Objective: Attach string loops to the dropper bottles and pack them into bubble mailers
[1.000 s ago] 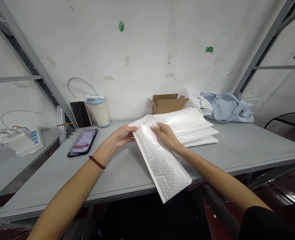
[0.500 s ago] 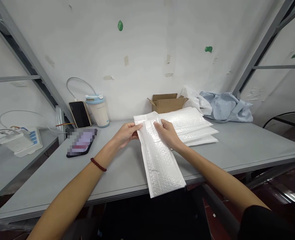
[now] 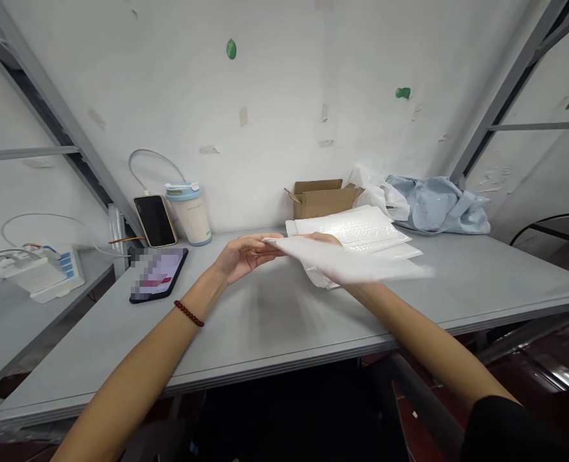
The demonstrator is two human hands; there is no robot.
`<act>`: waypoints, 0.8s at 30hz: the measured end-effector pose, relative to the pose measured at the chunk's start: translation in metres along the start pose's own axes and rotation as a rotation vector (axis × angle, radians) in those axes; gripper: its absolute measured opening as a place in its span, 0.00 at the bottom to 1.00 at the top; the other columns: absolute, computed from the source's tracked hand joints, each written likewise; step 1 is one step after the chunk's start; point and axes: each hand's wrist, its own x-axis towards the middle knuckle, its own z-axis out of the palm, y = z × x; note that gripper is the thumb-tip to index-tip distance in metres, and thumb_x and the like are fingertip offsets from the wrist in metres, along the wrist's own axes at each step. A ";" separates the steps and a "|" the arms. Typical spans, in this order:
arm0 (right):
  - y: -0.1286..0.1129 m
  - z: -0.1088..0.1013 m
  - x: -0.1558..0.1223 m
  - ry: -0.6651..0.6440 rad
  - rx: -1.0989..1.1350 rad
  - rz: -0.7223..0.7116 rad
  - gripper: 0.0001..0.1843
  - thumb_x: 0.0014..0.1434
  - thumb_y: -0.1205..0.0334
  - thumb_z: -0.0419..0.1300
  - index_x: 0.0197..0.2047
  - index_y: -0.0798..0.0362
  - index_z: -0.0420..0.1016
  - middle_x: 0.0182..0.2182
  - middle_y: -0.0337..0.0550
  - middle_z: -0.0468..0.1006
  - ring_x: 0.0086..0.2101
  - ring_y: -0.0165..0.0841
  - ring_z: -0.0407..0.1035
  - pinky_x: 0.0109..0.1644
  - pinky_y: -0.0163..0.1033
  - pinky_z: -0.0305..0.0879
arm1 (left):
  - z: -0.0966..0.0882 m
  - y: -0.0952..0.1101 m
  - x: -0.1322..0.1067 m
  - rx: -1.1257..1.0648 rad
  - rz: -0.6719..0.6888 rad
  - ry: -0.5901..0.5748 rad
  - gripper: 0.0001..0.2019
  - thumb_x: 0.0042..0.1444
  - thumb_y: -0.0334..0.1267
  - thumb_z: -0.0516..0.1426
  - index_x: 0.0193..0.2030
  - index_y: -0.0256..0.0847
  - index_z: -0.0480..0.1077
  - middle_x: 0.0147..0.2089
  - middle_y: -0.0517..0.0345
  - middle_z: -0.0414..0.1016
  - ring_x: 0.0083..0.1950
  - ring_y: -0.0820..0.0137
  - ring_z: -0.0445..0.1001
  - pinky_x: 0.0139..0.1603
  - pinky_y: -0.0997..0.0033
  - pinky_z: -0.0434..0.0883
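A white bubble mailer (image 3: 342,258) is held above the desk, its free end swung out to the right and smeared by motion. At its left end, my left hand (image 3: 247,255) is closed, pinching the edge between thumb and fingers. My right hand (image 3: 326,238) holds the mailer farther right. Only the back of that hand shows past the far edge, and the mailer hides its fingertips. Behind and to the right lies a stack of white bubble mailers (image 3: 361,226), partly covered by the held one.
An open cardboard box (image 3: 322,202), a white plastic bag (image 3: 376,192) and a light blue bag (image 3: 433,205) sit against the wall. Left on the grey desk (image 3: 265,333) are a cup (image 3: 189,215), an upright phone (image 3: 154,220) and a flat phone (image 3: 159,274). A power strip (image 3: 58,276) lies farther left.
The held mailer hung down toward the desk's front edge; its free end has swung up and to the right, over my right forearm. My left hand has stayed near the same place.
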 end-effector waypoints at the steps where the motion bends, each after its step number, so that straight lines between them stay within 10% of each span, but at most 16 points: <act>1: 0.000 0.000 0.000 -0.017 0.063 0.011 0.14 0.56 0.65 0.50 0.36 0.56 0.76 0.33 0.48 0.80 0.36 0.35 0.75 0.38 0.38 0.71 | 0.001 0.000 0.000 0.007 0.012 -0.015 0.16 0.46 0.35 0.59 0.43 0.36 0.78 0.46 0.50 0.79 0.51 0.62 0.74 0.51 0.69 0.70; 6: -0.004 0.005 -0.002 -0.128 0.581 0.324 0.19 0.53 0.70 0.43 0.31 0.67 0.75 0.30 0.60 0.80 0.29 0.34 0.76 0.34 0.32 0.73 | 0.008 0.000 0.003 0.150 0.077 0.191 0.12 0.50 0.44 0.63 0.32 0.36 0.75 0.34 0.50 0.81 0.37 0.67 0.78 0.37 0.72 0.72; 13: -0.009 0.011 -0.011 -0.328 0.514 0.320 0.16 0.53 0.72 0.44 0.24 0.63 0.71 0.28 0.61 0.80 0.23 0.33 0.75 0.25 0.32 0.71 | 0.010 0.011 0.024 0.294 0.105 0.269 0.17 0.47 0.49 0.65 0.26 0.36 0.69 0.19 0.60 0.71 0.18 0.75 0.68 0.19 0.76 0.62; 24: -0.013 0.007 -0.010 -0.020 0.563 0.266 0.17 0.68 0.61 0.44 0.34 0.59 0.67 0.20 0.47 0.78 0.16 0.27 0.70 0.18 0.28 0.65 | 0.042 0.017 0.091 0.234 0.026 0.253 0.16 0.48 0.39 0.65 0.19 0.37 0.64 0.16 0.63 0.64 0.17 0.78 0.62 0.23 0.74 0.62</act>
